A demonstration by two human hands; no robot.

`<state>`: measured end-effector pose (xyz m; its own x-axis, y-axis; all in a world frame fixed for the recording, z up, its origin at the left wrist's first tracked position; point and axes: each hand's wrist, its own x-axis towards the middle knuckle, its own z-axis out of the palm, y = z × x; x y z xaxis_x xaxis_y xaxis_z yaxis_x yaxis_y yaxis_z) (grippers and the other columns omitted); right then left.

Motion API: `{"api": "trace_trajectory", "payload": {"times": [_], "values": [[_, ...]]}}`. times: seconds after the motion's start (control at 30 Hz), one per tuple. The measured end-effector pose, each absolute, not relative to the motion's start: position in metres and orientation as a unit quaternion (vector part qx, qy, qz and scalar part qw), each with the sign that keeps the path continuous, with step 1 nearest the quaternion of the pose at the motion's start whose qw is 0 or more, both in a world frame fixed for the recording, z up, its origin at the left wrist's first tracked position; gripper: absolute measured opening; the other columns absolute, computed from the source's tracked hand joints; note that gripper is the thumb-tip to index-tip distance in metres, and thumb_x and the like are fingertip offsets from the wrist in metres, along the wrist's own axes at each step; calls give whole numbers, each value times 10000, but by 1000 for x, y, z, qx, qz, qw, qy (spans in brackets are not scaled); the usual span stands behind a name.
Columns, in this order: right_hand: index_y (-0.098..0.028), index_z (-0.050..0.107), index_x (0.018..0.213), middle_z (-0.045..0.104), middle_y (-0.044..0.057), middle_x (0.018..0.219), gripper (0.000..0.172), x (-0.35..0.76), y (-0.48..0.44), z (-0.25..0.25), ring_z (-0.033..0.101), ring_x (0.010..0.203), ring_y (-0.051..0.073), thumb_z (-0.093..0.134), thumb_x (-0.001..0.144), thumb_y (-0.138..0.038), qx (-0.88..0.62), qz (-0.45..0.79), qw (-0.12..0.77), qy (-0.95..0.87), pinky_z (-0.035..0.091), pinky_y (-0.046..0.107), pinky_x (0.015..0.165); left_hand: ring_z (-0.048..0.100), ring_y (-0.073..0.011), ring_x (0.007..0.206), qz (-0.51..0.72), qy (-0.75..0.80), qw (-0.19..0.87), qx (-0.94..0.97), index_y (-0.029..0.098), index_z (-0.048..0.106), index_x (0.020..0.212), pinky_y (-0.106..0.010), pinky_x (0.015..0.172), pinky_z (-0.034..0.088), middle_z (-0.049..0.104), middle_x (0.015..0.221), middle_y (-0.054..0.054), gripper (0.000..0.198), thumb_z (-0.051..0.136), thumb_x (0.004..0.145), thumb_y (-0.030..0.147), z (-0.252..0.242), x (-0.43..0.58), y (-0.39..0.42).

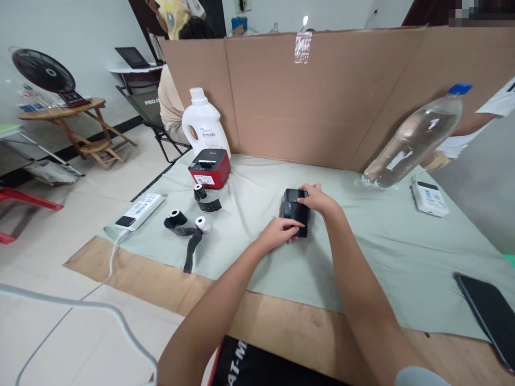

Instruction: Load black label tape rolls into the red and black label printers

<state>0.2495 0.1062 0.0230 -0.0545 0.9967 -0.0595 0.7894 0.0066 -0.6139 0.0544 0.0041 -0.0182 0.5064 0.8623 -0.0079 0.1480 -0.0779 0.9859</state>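
1. Illumination: bright and diffuse; a small white glow (305,20) is seen above the cardboard panel (265,102).
2. Shadows: soft, cast on the cloth (261,177) near the right hand (319,199).
3. Glare: carried by the clear bottle (418,136) and shiny tape (302,48).
4. Distortion: the phone (488,316) is stretched at the right edge.
5. Definition: fine print is blurred; the top-right corner is pixelated.

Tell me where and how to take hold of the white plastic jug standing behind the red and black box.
Grip the white plastic jug by its looped handle, probably best from the left. The handle faces that way, with a gap between it and the body, while the red and black box partly hides the jug's lower front and the brown cardboard panel stands behind.
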Motion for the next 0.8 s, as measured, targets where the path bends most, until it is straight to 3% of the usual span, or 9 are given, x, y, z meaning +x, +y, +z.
{"api": "trace_trajectory", "payload": {"times": [0.1,0.23,0.37,0.47,0.63,0.8], "values": [[-256,619,1187,520,99,1143,419,250,109,22,588,782,204,734,791,-332,-674,270,169,-666,491,407,881,592,-86,540,315,385,558,664,141,759,1149,-208,575,475,702,706,-36,322,579,909,256,-13,54,3],[-250,585,1312,549,132,1200,537,243,97,32,612,863,231,707,811,-398,-697,285,165,-637,495,399,879,580,-91,528,307,391,554,668,133,759,1147,-214,571,469,702,698,-38,328,568,905,242,-8,53,0],[-263,478,1451,437,196,1377,869,213,72,36,592,1089,354,790,689,-539,-707,242,176,-641,477,483,936,623,-117,598,309,375,514,706,160,766,1136,-233,623,493,732,762,-50,317,556,914,245,-13,54,1],[-304,381,1522,301,232,1484,1052,184,57,37,504,1215,487,848,603,-512,-744,190,141,-625,445,595,938,645,-139,647,313,354,487,734,147,782,1036,-246,644,499,744,797,-66,278,544,911,219,-17,55,3],[-316,328,1556,262,235,1504,1011,165,46,36,501,1207,493,804,670,-416,-761,167,141,-611,457,592,902,621,-150,632,309,360,468,746,123,782,919,-260,650,492,739,750,-69,253,543,899,205,-19,55,3],[-316,413,1519,379,209,1417,877,185,36,34,554,1147,444,762,720,-408,-735,141,206,-631,467,554,916,650,-158,725,287,354,431,779,162,784,1068,-262,717,499,772,853,-50,301,559,870,187,-16,51,0]]}}
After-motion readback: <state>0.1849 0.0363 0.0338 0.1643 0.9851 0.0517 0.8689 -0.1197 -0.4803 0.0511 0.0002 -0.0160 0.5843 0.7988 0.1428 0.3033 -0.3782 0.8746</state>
